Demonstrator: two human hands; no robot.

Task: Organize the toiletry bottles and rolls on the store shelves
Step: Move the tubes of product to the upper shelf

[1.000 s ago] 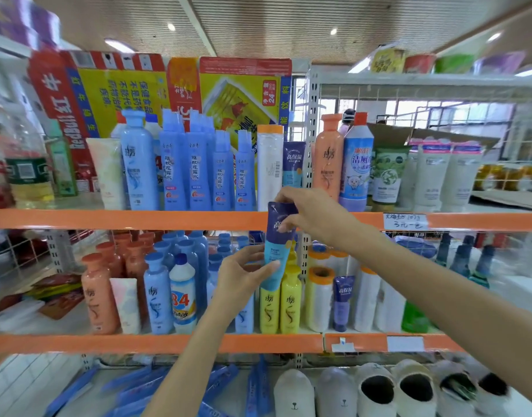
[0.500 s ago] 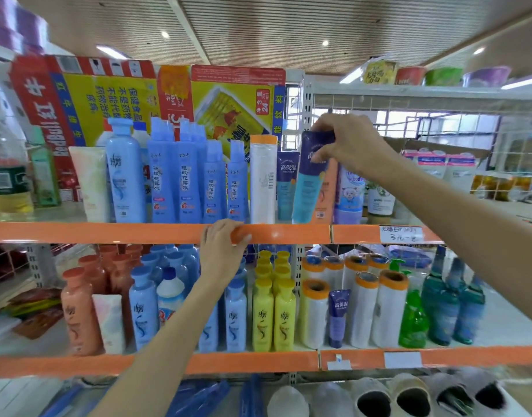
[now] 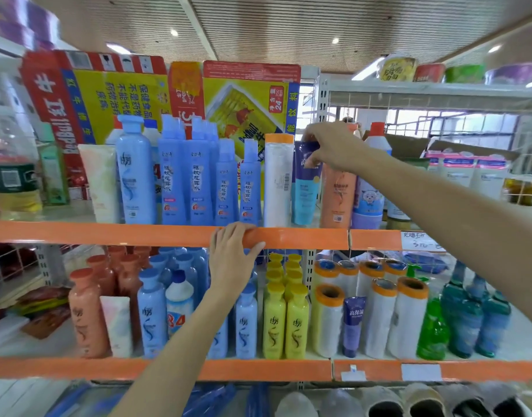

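Note:
A purple and teal tube (image 3: 304, 194) stands on the upper shelf (image 3: 108, 233) between a white roll with an orange cap (image 3: 277, 182) and an orange bottle (image 3: 337, 197). My right hand (image 3: 331, 145) grips the tube's purple top. My left hand (image 3: 233, 257) rests flat on the orange front rail of the upper shelf, fingers spread over its edge. Blue bottles (image 3: 195, 179) stand in a row to the left of the white roll. On the lower shelf (image 3: 258, 370) are yellow bottles (image 3: 284, 320), white rolls (image 3: 379, 314) and a second purple tube (image 3: 352, 325).
A red and yellow cardboard box (image 3: 156, 94) leans behind the upper row. Orange and blue bottles (image 3: 120, 308) fill the lower left. Green and teal bottles (image 3: 466, 320) stand at the lower right. Slippers (image 3: 409, 401) lie on the bottom shelf. White tubes (image 3: 466, 176) stand at the upper right.
My right hand lifted the tube from the lower shelf up to the upper shelf and set it beside the white roll. My left hand let go of it and moved onto the shelf rail.

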